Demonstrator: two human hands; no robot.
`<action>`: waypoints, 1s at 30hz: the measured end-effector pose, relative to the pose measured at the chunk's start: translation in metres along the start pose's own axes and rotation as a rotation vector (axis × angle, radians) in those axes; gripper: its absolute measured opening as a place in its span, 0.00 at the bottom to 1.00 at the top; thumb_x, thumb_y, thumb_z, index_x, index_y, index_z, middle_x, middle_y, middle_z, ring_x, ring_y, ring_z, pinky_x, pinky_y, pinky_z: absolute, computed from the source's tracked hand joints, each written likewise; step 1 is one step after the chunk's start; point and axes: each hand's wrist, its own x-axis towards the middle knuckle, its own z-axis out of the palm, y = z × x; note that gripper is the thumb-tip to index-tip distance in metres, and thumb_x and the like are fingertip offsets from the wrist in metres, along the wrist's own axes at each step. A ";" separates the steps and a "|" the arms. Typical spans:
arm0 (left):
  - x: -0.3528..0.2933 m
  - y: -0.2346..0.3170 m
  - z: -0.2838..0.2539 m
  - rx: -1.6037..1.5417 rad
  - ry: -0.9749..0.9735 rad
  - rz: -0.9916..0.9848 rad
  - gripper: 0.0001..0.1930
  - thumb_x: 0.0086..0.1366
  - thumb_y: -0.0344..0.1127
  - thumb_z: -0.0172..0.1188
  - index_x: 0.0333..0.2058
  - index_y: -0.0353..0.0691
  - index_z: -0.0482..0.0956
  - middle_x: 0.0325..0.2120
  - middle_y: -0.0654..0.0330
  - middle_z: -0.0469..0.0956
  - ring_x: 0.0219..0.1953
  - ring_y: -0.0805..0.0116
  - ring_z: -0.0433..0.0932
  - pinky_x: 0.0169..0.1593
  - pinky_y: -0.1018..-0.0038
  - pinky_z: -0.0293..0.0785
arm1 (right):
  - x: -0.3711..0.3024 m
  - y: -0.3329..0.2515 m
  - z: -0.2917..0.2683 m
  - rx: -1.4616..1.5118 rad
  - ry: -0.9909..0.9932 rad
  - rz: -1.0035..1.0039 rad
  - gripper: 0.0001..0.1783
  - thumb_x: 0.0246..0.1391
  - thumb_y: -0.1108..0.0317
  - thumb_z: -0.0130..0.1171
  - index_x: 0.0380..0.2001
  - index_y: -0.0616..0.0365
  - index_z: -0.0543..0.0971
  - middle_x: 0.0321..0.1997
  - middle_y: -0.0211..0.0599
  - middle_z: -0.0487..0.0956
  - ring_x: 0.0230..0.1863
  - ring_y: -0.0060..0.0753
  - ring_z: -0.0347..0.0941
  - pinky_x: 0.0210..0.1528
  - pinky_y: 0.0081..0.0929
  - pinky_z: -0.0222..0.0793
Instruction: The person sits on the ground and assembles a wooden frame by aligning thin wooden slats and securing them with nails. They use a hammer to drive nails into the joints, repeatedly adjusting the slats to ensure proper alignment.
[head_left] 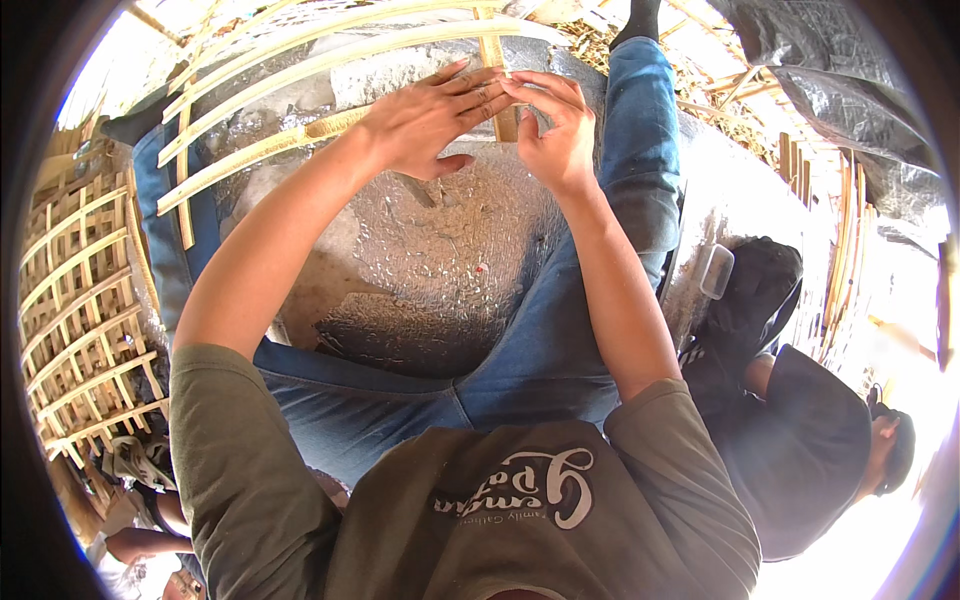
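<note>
- While our left hand [425, 120] lay palm down across the lattice of pale bamboo strips [235, 163], its fingers stretched out together and its thumb stood apart.
- Our right hand [560, 125] bent in from the other side, its index fingertip meeting or nearly meeting the left fingertips, its thumb standing off; we could not tell whether either hand was clamped on anything.
- Both hands came together at a cross slat [490, 48], whose lower end showed just beneath them.
- Leftward, the lattice reached over our left leg [170, 265], where a second slat [185, 215] crossed its end.
- Between our legs we had a glossy grey surface [450, 250].
- Beyond that leg was a woven panel [85, 290]; on our right, a clear container [715, 272] lay near a person in dark clothes [810, 440].
</note>
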 end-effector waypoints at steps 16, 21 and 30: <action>0.002 -0.005 0.021 -0.092 0.190 0.055 0.47 0.64 0.49 0.56 0.74 0.45 0.39 0.76 0.61 0.41 0.77 0.63 0.40 0.78 0.60 0.37 | -0.059 -0.015 -0.162 -0.213 0.266 0.353 0.19 0.61 0.70 0.62 0.55 0.62 0.78 0.45 0.42 0.84 0.49 0.33 0.80 0.49 0.31 0.76; 0.003 -0.002 0.009 -0.022 0.050 0.013 0.47 0.67 0.54 0.53 0.74 0.47 0.36 0.76 0.62 0.37 0.77 0.63 0.40 0.78 0.62 0.37 | -0.202 0.002 -0.219 -0.475 0.180 0.704 0.12 0.61 0.70 0.62 0.46 0.63 0.80 0.41 0.41 0.83 0.40 0.31 0.81 0.39 0.29 0.78; -0.001 -0.004 0.012 -0.052 0.080 0.011 0.47 0.64 0.51 0.56 0.74 0.46 0.40 0.76 0.63 0.41 0.76 0.62 0.42 0.78 0.60 0.39 | -0.292 -0.057 -0.205 -0.804 -0.290 0.831 0.11 0.57 0.60 0.62 0.37 0.54 0.80 0.36 0.39 0.81 0.39 0.43 0.78 0.41 0.40 0.73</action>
